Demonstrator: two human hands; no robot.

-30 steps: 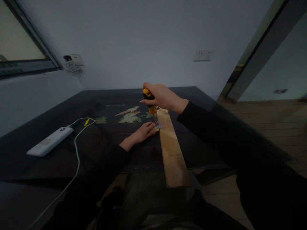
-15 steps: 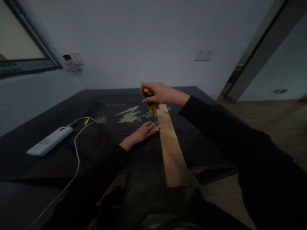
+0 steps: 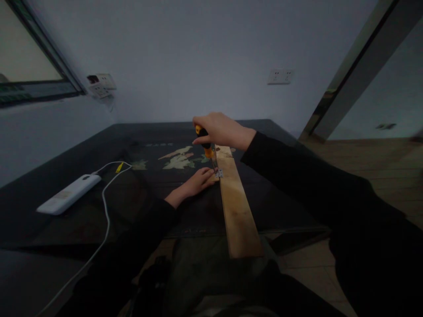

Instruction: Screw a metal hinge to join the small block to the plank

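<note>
My right hand is wrapped round the yellow and black handle of a screwdriver. The screwdriver stands nearly upright, its shaft pointing down at a small metal hinge. That hinge lies across the left edge of a long wooden board and a small wooden piece beside it. With its fingers close together, my left hand grips the small piece, fingertips right by the hinge and the screwdriver's tip. Whether a screw sits under the tip is too small to tell.
The board's near end juts over the front edge of the dark, glossy table. On the left lies a white power bank, from which a white cable with a yellow tag runs off the table. A wall stands behind.
My right hand has turned slightly on the screwdriver's handle, its wrist shifting a little left. The left hand, the hinge and the board stay in place.
</note>
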